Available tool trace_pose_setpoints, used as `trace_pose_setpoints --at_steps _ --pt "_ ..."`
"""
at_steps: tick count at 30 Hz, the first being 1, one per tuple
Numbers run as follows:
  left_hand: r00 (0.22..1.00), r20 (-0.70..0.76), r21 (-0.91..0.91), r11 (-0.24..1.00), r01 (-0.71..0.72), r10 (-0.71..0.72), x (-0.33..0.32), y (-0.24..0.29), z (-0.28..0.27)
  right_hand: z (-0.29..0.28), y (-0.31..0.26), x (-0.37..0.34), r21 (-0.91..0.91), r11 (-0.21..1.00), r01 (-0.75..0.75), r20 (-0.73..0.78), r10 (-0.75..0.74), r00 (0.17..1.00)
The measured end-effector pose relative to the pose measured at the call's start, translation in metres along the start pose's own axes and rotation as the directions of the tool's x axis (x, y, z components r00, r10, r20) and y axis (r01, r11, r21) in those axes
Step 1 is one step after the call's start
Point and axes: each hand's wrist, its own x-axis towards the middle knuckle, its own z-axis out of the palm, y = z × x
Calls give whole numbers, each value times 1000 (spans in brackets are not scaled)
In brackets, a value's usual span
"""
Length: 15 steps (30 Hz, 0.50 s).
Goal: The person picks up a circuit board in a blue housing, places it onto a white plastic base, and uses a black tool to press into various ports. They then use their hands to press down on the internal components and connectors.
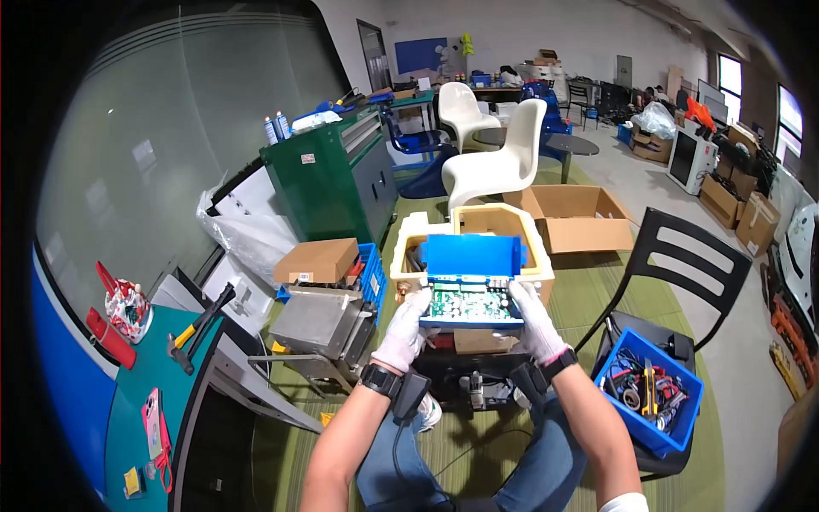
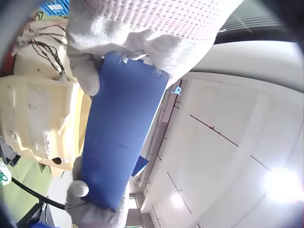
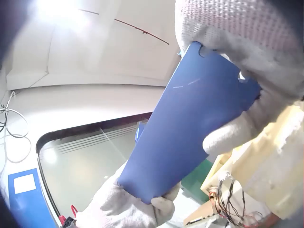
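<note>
Both gloved hands grip a blue metal case with a green circuit board (image 1: 471, 304) inside, one at each end. In the head view the left hand (image 1: 404, 331) holds its left end and the right hand (image 1: 539, 324) its right end; a raised blue panel (image 1: 474, 255) stands at the far side. The left wrist view shows the case's plain blue face (image 2: 122, 128) between the left hand (image 2: 137, 33) and the other glove. From the right wrist, the right hand (image 3: 247, 61) pinches the same blue face (image 3: 185, 118) with the thumb across its edge.
A cream plastic housing (image 1: 543, 256) lies just beyond the case. At right, a blue bin (image 1: 695, 388) of tools rests on a black chair (image 1: 725, 271). A metal box (image 1: 314, 322) and a teal table (image 1: 128, 410) with a hammer (image 1: 182, 352) are at left.
</note>
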Motion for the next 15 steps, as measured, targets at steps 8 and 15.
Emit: trace_pose_setpoints --at_steps 8,15 --pt "991 130 148 989 20 -40 12 3 16 -34 22 13 66 982 176 -26 -175 984" --pt "994 59 393 917 61 -92 8 3 17 -28 3 0 177 983 46 -136 -21 990"
